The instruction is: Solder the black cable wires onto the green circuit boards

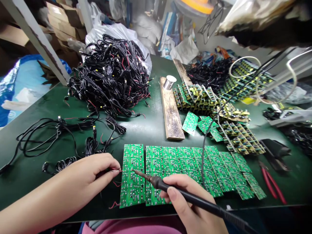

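My left hand (99,170) pinches the red wire end (116,169) of a cable at the left edge of a green circuit board panel (133,191). More red wire ends stick out along that same edge lower down. In my right hand (187,201) is a soldering iron (175,191), gripped like a pen and slanting up to the left. Its tip is over the panel, close to the wire; whether it touches the board I cannot tell. Right of this panel, several more green panels (168,162) lie in an overlapping row.
A large heap of black cables (112,74) stands at the back left, loose cables (58,130) nearer. A solder spool (169,82) sits on a wooden plank (172,113). Stacked boards (202,100) and red-handled pliers (271,182) lie right. The iron's cord (204,152) crosses the panels.
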Demonstrator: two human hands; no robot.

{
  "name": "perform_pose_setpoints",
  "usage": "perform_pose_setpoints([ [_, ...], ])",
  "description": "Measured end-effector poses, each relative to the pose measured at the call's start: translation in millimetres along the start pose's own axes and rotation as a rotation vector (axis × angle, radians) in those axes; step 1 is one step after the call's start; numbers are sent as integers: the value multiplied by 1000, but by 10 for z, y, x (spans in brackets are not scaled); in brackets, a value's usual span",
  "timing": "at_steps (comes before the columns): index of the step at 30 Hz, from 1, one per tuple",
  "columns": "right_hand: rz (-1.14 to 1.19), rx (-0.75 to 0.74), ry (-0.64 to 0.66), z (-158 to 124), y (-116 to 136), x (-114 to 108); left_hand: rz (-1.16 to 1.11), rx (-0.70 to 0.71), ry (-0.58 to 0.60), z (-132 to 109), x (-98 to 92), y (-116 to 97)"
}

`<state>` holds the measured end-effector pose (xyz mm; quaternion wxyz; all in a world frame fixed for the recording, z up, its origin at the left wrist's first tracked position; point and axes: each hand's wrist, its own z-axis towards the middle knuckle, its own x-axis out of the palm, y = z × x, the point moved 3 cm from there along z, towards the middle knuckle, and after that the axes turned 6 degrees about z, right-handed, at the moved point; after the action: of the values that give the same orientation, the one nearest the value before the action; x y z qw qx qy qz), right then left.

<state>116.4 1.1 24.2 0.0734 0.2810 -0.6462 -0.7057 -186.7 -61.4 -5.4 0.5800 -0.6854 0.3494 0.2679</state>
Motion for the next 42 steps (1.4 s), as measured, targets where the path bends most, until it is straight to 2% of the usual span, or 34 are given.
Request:
perform_pose_setpoints([
  [4, 19, 1, -14, 12, -2, 62, 169, -7, -73, 77, 49, -81],
  [8, 38, -60, -10, 41, -15, 155, 234, -23, -45, 93, 115, -69],
  [19, 49, 44, 69, 179, 22, 256, 209, 11, -47, 66, 141, -65],
  [26, 37, 25, 89, 188, 31, 281, 213, 0, -16, 62, 142, -54],
  [35, -14, -101, 11, 132, -13, 312, 221, -21, 4, 58, 171, -33],
  [42, -24, -83, 100, 242, 155, 293, 217, -44, 30, 78, 178, -23],
])
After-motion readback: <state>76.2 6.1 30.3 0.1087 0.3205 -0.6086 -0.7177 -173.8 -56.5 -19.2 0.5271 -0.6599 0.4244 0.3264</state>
